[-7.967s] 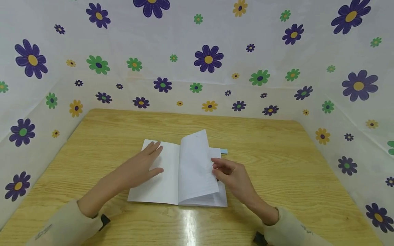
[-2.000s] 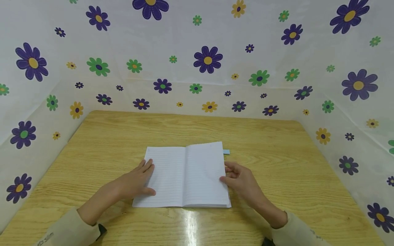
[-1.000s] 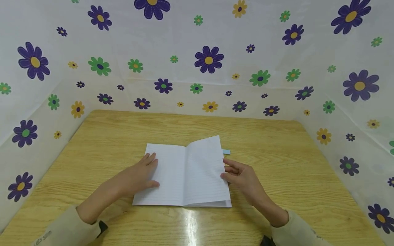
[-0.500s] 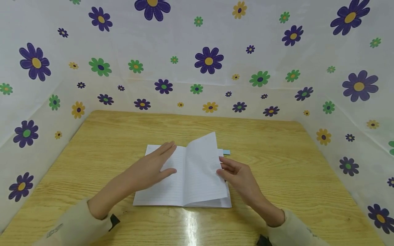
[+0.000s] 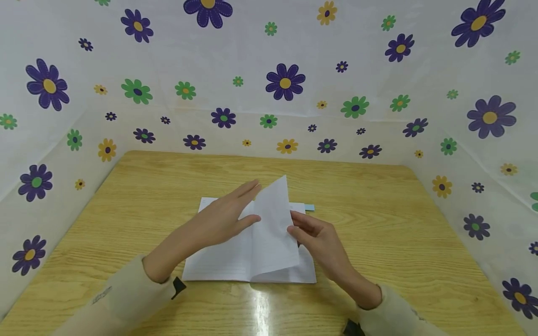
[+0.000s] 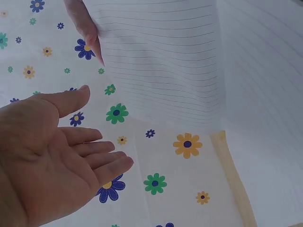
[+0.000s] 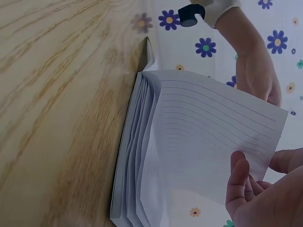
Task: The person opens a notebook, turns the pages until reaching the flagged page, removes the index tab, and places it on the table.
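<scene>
An open lined notebook lies on the wooden table, a pale blue tab sticking out at its right edge. My right hand pinches the outer edge of a lifted page between thumb and fingers; the page stands curved above the right half. In the right wrist view the stacked leaves show beneath that page. My left hand hovers over the left half, fingers straight and thumb spread, close to the raised page. The left wrist view shows that hand palm side, with nothing in it.
The light wooden table stretches around the notebook. White cloth walls printed with purple, green and yellow flowers close in the back and both sides. A black wrist strap piece shows below the left sleeve.
My right hand has lifted the page higher and drawn it leftward. My left hand has come off the left page and moved right and up. Eight seconds ago the left-hand page looked blank.
</scene>
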Demonstrator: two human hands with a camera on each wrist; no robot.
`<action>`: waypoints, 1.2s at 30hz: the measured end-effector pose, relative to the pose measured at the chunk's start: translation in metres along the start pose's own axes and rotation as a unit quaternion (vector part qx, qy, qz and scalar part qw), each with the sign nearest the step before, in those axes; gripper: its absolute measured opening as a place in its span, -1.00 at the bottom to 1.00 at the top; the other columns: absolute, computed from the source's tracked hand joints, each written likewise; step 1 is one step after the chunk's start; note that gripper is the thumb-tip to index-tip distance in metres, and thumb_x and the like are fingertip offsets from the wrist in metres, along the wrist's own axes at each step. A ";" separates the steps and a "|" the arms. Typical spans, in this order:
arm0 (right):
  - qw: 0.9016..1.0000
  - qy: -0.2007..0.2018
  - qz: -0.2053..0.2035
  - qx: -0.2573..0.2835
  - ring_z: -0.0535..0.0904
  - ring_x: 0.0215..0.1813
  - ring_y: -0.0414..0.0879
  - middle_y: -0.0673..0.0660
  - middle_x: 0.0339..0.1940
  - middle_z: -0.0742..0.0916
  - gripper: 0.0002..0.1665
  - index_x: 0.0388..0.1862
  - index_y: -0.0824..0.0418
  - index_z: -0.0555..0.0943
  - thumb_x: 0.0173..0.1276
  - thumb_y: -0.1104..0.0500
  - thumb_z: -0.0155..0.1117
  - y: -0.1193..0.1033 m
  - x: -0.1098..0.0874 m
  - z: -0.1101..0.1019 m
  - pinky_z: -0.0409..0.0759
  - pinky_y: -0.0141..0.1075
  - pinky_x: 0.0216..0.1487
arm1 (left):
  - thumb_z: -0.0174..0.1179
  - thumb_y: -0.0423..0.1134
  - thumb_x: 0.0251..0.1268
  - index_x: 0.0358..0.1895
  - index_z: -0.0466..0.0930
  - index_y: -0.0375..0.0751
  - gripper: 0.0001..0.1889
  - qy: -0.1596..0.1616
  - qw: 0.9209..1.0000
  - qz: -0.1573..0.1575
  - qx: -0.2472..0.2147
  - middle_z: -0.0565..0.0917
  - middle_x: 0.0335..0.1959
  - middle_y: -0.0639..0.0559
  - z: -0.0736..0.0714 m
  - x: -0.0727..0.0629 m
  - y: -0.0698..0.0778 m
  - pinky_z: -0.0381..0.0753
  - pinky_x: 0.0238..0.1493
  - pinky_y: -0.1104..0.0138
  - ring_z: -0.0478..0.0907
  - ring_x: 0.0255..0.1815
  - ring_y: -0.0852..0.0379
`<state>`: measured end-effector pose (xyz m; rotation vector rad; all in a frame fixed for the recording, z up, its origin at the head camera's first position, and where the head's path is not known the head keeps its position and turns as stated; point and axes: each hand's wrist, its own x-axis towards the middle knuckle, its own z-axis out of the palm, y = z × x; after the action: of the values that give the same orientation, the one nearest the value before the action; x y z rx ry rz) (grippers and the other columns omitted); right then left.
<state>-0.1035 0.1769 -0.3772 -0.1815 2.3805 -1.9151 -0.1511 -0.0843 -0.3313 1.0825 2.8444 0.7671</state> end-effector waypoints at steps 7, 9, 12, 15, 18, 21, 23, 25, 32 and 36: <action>1.000 -0.019 -0.018 -0.002 0.63 -0.29 -0.07 0.18 0.02 0.78 -0.44 0.41 0.24 0.57 0.51 0.08 0.35 -0.005 0.002 0.005 0.64 -0.22 -0.13 | 0.10 -0.25 0.63 0.61 0.15 -0.33 -0.37 -0.004 0.999 0.040 -0.005 0.10 0.67 -0.17 -0.002 0.016 0.008 0.32 0.50 0.06 0.12 0.64 -0.07; 0.999 -0.025 -0.022 0.002 0.62 -0.32 -0.07 0.19 0.01 0.78 -0.44 0.42 0.24 0.57 0.52 0.09 0.34 -0.007 0.003 0.007 0.63 -0.21 -0.13 | 0.09 -0.27 0.63 0.61 0.17 -0.31 -0.40 -0.003 0.999 0.052 -0.004 0.09 0.67 -0.14 -0.002 0.020 0.009 0.33 0.49 0.07 0.12 0.64 -0.05; 0.999 -0.033 -0.025 0.011 0.62 -0.33 -0.07 0.20 0.06 0.76 -0.45 0.42 0.24 0.56 0.52 0.11 0.34 -0.009 0.005 0.009 0.64 -0.20 -0.14 | 0.06 -0.30 0.64 0.60 0.20 -0.31 -0.43 -0.006 0.998 0.062 -0.003 0.10 0.67 -0.13 -0.002 0.024 0.011 0.33 0.49 0.07 0.12 0.64 -0.05; 0.999 -0.039 -0.026 0.014 0.62 -0.33 -0.07 0.19 0.10 0.75 -0.45 0.43 0.23 0.55 0.52 0.12 0.34 -0.010 0.006 0.011 0.63 -0.18 -0.12 | 0.03 -0.24 0.67 0.60 0.20 -0.32 -0.43 -0.017 0.998 0.058 -0.008 0.08 0.68 -0.14 -0.002 0.027 0.013 0.29 0.51 0.07 0.10 0.64 -0.05; 0.999 -0.046 -0.026 0.014 0.62 -0.32 -0.05 0.18 0.09 0.74 -0.43 0.45 0.21 0.54 0.53 0.10 0.33 -0.010 0.007 0.012 0.62 -0.15 -0.08 | 0.03 -0.15 0.68 0.61 0.18 -0.30 -0.40 -0.030 0.998 0.047 -0.018 0.05 0.69 -0.12 -0.001 0.029 0.014 0.26 0.53 0.06 0.07 0.66 -0.04; 0.998 -0.053 -0.025 0.014 0.61 -0.31 -0.04 0.19 0.06 0.74 -0.42 0.46 0.23 0.52 0.53 0.11 0.32 -0.011 0.008 0.013 0.60 -0.14 -0.05 | 0.04 -0.09 0.67 0.61 0.18 -0.29 -0.38 -0.038 0.998 0.037 -0.025 0.01 0.70 -0.11 -0.001 0.031 0.014 0.25 0.53 0.05 0.06 0.66 -0.05; 0.998 -0.057 -0.024 0.014 0.61 -0.30 -0.03 0.21 0.08 0.74 -0.41 0.47 0.25 0.51 0.53 0.12 0.32 -0.012 0.008 0.014 0.60 -0.15 -0.06 | 0.04 -0.10 0.67 0.61 0.19 -0.28 -0.39 -0.043 0.998 0.032 -0.024 0.00 0.70 -0.11 0.000 0.032 0.014 0.27 0.52 0.04 0.08 0.65 -0.07; 0.998 -0.060 -0.022 0.016 0.61 -0.29 -0.02 0.23 0.13 0.73 -0.40 0.47 0.27 0.50 0.53 0.13 0.32 -0.012 0.009 0.015 0.61 -0.17 -0.07 | 0.03 -0.11 0.68 0.61 0.20 -0.29 -0.40 -0.048 0.998 0.027 -0.027 0.00 0.70 -0.11 0.000 0.035 0.013 0.29 0.51 0.02 0.12 0.63 -0.09; 0.997 -0.067 -0.015 0.023 0.62 -0.27 -0.02 0.27 0.27 0.68 -0.41 0.48 0.30 0.48 0.53 0.19 0.30 -0.014 0.009 0.017 0.62 -0.22 -0.08 | 0.00 -0.12 0.69 0.60 0.23 -0.27 -0.43 -0.061 0.997 0.023 -0.031 -0.01 0.70 -0.09 0.002 0.040 0.010 0.32 0.49 0.00 0.21 0.59 -0.12; 0.997 -0.071 -0.021 0.025 0.63 -0.26 -0.05 0.28 0.33 0.64 -0.43 0.48 0.29 0.49 0.54 0.20 0.29 -0.013 0.009 0.017 0.63 -0.27 -0.10 | 0.01 -0.12 0.69 0.59 0.24 -0.28 -0.43 -0.071 0.997 0.017 -0.031 -0.04 0.70 -0.09 0.004 0.040 0.008 0.32 0.49 0.01 0.21 0.59 -0.12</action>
<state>-0.1094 0.1561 -0.3683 -0.3532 2.2542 -1.9071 -0.1759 -0.0522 -0.3242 1.1305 2.6734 0.7419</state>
